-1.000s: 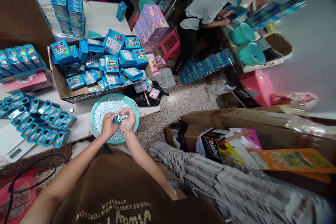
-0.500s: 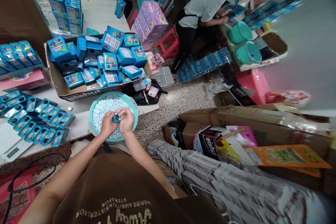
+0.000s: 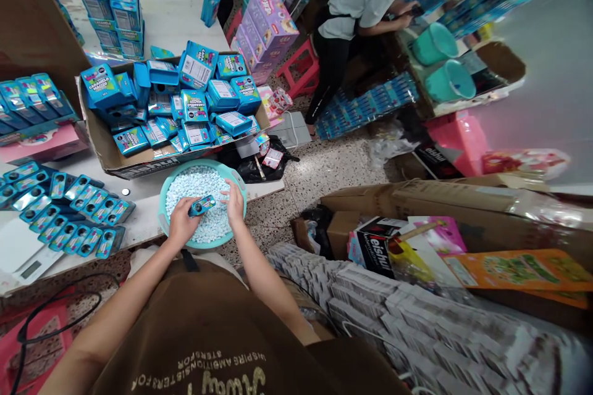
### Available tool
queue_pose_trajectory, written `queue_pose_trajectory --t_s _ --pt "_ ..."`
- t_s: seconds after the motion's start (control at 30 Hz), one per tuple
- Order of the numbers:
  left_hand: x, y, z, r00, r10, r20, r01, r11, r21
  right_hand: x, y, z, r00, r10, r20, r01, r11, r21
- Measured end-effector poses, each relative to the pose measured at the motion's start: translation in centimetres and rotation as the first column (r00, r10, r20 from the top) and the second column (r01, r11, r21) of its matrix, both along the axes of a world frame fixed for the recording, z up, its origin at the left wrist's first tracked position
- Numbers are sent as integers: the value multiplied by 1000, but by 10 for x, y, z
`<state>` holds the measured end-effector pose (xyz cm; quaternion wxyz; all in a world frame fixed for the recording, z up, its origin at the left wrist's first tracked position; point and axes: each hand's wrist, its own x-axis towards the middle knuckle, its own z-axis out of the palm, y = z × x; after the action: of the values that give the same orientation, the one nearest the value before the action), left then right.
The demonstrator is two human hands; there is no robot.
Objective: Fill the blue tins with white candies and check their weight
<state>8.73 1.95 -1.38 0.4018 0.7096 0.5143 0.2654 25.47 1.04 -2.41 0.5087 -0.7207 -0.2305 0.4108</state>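
Observation:
My left hand grips a small blue candy box whose end, with a round dark opening, faces up. Just to its right, my right hand is apart from the box, fingers spread over the basin's right side, with nothing visible in it. Below both hands lies a turquoise basin full of small pale blue candies. A cardboard carton heaped with similar blue boxes stands directly behind the basin.
Rows of upright blue boxes stand left of the basin, beside a white scale. Stacked blue boxes rise at the back. A co-worker handles blue packs at the right, near turquoise buckets. Paper stacks lie at my right.
My right hand has left the candy box and moved right, its fingers opening. The box, still in my left hand, now shows more of its printed end.

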Motion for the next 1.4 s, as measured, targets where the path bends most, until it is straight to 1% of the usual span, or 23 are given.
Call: queue_pose_trajectory --t_s 0.07,0.1,0.17,0.23,0.3,0.33,0.4,0.47,0.53,0.57,0.63,0.7,0.73,0.77,0.8,0.83,0.9,0.97,1.03,1.1,1.2,1.3,1.4 --pt "-6 -1 3 999 32 22 -32 999 14 6 -5 -19 956 139 257 -125 990 -71" --pt "-9 -1 4 999 39 37 -40 999 26 7 -7 -27 898 227 378 -195 973 -123" --pt "-13 0 8 998 43 55 -47 997 64 3 -11 -40 732 406 547 -311 913 -263" --pt "-15 1 11 997 51 63 -58 993 105 -6 -12 -50 589 530 610 -353 848 -396" --pt "-15 1 15 995 59 77 -68 991 114 -19 -9 -57 525 590 614 -355 807 -473" --pt "-15 1 16 994 64 88 -73 992 104 -24 -7 -59 520 606 602 -358 795 -490" --pt "-13 1 19 992 68 105 -76 994 74 -32 -1 -61 554 622 554 -379 781 -497" --pt "-11 0 22 992 69 106 -75 996 54 -35 4 -60 661 607 442 -405 784 -471" --pt "-11 1 24 992 72 100 -77 996 51 -36 7 -58 803 542 248 -415 807 -420" --pt "-11 1 25 992 75 99 -80 995 53 -36 7 -57 854 498 152 -410 823 -395" --pt "-12 2 26 991 88 98 -94 994 57 -37 8 -56 905 426 15 -394 848 -354" --pt "-14 3 26 990 108 94 -114 992 52 -37 7 -53 922 386 -37 -376 866 -329" --pt "-15 4 26 989 118 90 -122 991 47 -35 7 -50 936 333 -112 -351 885 -307" --pt "-16 4 25 988 126 85 -130 991 42 -33 7 -46 938 255 -234 -316 907 -278" --pt "-17 4 24 988 132 79 -136 990 39 -30 8 -41 908 157 -389 -267 931 -248" --pt "-18 4 22 988 135 74 -138 990 38 -26 9 -34 833 53 -551 -205 954 -219" --pt "-19 3 19 990 125 61 -128 991 41 -18 10 -16 601 -97 -794 -68 983 -171" --pt "-19 2 16 994 95 47 -97 994 47 -12 12 6 445 -133 -885 54 991 -122" --pt "-16 0 15 998 53 34 -55 997 63 -11 15 28 375 -124 -919 161 985 -68" --pt "-11 -1 14 1000 12 9 -12 996 88 -17 16 47 363 -105 -926 228 973 -21" --pt "-1 -3 15 997 -53 -48 58 992 115 -33 17 65 411 -98 -907 274 962 21" --pt "7 -5 16 992 -85 -96 96 989 114 -50 16 71 546 -122 -829 319 945 71" --pt "10 -5 17 990 -82 -119 94 990 105 -59 12 73 690 -120 -714 332 929 165"
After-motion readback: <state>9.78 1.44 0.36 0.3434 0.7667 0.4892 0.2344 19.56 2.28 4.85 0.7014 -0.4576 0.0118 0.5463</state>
